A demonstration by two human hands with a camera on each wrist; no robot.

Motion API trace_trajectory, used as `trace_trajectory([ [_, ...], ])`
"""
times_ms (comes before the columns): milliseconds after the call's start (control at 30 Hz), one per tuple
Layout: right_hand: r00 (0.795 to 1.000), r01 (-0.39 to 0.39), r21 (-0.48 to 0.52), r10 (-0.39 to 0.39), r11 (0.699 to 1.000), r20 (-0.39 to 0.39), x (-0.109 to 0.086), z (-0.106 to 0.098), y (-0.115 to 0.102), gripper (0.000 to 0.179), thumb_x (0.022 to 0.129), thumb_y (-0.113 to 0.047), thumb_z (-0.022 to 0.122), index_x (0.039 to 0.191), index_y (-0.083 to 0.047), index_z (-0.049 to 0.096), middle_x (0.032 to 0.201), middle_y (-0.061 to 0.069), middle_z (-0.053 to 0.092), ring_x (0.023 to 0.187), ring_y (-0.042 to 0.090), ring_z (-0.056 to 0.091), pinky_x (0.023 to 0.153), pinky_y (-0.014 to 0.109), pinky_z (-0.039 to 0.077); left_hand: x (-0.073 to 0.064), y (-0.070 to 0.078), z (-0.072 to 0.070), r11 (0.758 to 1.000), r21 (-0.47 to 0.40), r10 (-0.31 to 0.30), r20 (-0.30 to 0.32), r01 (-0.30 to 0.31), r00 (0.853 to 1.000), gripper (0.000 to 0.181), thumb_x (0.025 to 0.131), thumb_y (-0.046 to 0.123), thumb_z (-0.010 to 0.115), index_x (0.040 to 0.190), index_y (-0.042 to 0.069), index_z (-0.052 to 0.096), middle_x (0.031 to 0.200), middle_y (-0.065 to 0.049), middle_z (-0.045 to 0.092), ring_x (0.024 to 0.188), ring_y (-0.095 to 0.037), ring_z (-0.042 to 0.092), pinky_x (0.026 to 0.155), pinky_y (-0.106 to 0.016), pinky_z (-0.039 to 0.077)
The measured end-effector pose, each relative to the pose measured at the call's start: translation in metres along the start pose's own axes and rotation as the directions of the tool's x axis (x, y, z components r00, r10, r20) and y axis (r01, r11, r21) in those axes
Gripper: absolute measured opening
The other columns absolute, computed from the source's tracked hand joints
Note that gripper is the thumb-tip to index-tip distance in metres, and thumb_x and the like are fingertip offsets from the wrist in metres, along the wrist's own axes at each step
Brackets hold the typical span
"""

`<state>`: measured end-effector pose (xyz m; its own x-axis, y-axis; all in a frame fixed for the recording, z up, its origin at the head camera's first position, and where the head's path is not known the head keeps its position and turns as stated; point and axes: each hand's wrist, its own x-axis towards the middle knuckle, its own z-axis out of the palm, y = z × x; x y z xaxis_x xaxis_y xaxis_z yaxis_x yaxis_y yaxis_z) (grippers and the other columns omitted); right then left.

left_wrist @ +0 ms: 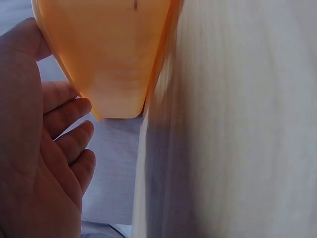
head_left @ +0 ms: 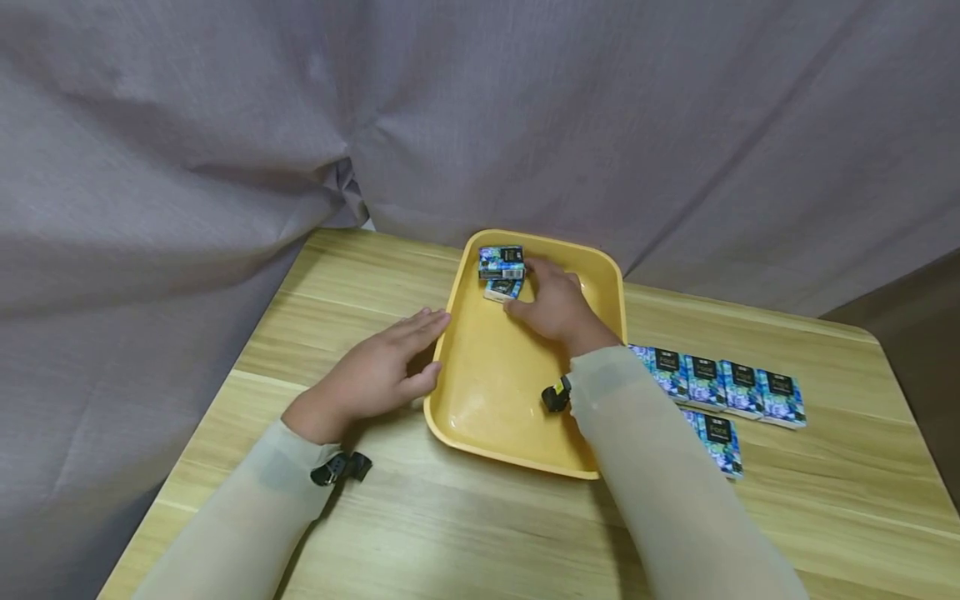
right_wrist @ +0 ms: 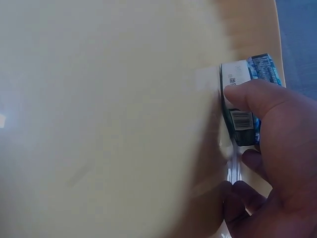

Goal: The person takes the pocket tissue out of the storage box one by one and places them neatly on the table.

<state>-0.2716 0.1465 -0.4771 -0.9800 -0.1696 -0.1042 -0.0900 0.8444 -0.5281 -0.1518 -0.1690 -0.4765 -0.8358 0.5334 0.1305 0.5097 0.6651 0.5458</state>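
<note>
In the head view, my right hand (head_left: 557, 307) reaches into a yellow plastic basin (head_left: 495, 400). It holds a small blue floral tissue pack (head_left: 502, 289) near the far left corner. In the right wrist view the thumb lies across the white side of this tissue pack (right_wrist: 241, 104), above its barcode. A second tissue pack (head_left: 501, 262) is right behind it, by the basin's far wall. My left hand (head_left: 382, 371) rests at the basin's left rim with relaxed fingers. Thumb and fingertips touch the rim in the left wrist view.
Right of the basin, a row of several tissue packs (head_left: 705, 379) lies on the wooden table (head_left: 420, 533). Another tissue pack (head_left: 720, 442) lies nearer, partly hidden by my right sleeve (head_left: 660, 467). A grey curtain (head_left: 525, 125) hangs behind the table's far edge.
</note>
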Motion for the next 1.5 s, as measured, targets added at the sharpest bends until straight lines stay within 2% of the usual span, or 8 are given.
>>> trace_trajectory([
  [233, 0.999, -0.036, 0.023, 0.035, 0.999, 0.009, -0.001, -0.002, 0.002, 0.092, 0.097, -0.046, 0.085, 0.171, -0.013, 0.041, 0.175, 0.011, 0.049, 0.160, 0.044, 0.037, 0.133, 0.060, 0.039, -0.001, 0.001, -0.001, 1.000, -0.004, -0.009, 0.006, 0.009, 1.000, 0.072, 0.113, 0.046, 0.059, 0.177, 0.021, 0.037, 0.183, 0.001, 0.038, 0.172, -0.024, 0.034, 0.140, -0.051, 0.035],
  [533, 0.999, -0.049, 0.093, 0.049, 0.994, 0.005, -0.003, -0.003, -0.002, 0.086, 0.091, -0.037, 0.087, 0.163, -0.012, 0.046, 0.163, 0.013, 0.056, 0.148, 0.040, 0.045, 0.127, 0.058, 0.045, -0.001, 0.000, -0.001, 1.000, 0.002, -0.002, 0.005, 0.002, 1.000, 0.072, 0.113, 0.047, 0.058, 0.177, 0.022, 0.038, 0.182, 0.001, 0.040, 0.171, -0.024, 0.036, 0.139, -0.052, 0.036],
  [700, 0.999, -0.038, 0.102, 0.039, 0.994, -0.001, -0.004, -0.004, -0.006, 0.085, 0.090, -0.032, 0.086, 0.161, -0.010, 0.046, 0.155, 0.014, 0.059, 0.139, 0.037, 0.048, 0.122, 0.056, 0.048, -0.002, -0.001, -0.001, 1.000, 0.005, 0.002, 0.000, -0.002, 1.000, 0.073, 0.112, 0.047, 0.058, 0.177, 0.021, 0.038, 0.182, 0.000, 0.040, 0.171, -0.024, 0.036, 0.140, -0.051, 0.035],
  [933, 1.000, -0.007, 0.103, 0.008, 0.995, -0.011, -0.006, -0.007, -0.011, 0.082, 0.090, -0.029, 0.086, 0.159, -0.009, 0.046, 0.152, 0.015, 0.058, 0.134, 0.038, 0.050, 0.118, 0.057, 0.049, -0.004, -0.002, -0.002, 1.000, 0.009, 0.000, 0.002, 0.000, 1.000, 0.073, 0.112, 0.046, 0.060, 0.177, 0.020, 0.039, 0.182, -0.001, 0.041, 0.171, -0.025, 0.037, 0.139, -0.050, 0.035],
  [1100, 0.999, 0.008, 0.109, -0.004, 0.994, -0.035, -0.006, -0.010, -0.015, 0.081, 0.090, -0.027, 0.085, 0.159, -0.008, 0.046, 0.154, 0.014, 0.055, 0.137, 0.037, 0.050, 0.119, 0.057, 0.049, -0.004, -0.004, -0.002, 1.000, 0.013, 0.003, -0.003, -0.003, 1.000, 0.074, 0.111, 0.047, 0.060, 0.177, 0.020, 0.039, 0.182, -0.001, 0.041, 0.171, -0.025, 0.037, 0.140, -0.050, 0.035],
  [1500, 0.996, -0.018, 0.127, 0.029, 0.992, -0.088, -0.007, -0.018, -0.012, 0.087, 0.090, -0.030, 0.080, 0.165, -0.005, 0.043, 0.167, 0.018, 0.047, 0.154, 0.040, 0.042, 0.130, 0.057, 0.042, -0.004, -0.002, -0.002, 1.000, 0.012, 0.009, -0.005, -0.009, 1.000, 0.073, 0.112, 0.045, 0.060, 0.177, 0.018, 0.039, 0.182, -0.002, 0.041, 0.171, -0.026, 0.037, 0.139, -0.051, 0.035],
])
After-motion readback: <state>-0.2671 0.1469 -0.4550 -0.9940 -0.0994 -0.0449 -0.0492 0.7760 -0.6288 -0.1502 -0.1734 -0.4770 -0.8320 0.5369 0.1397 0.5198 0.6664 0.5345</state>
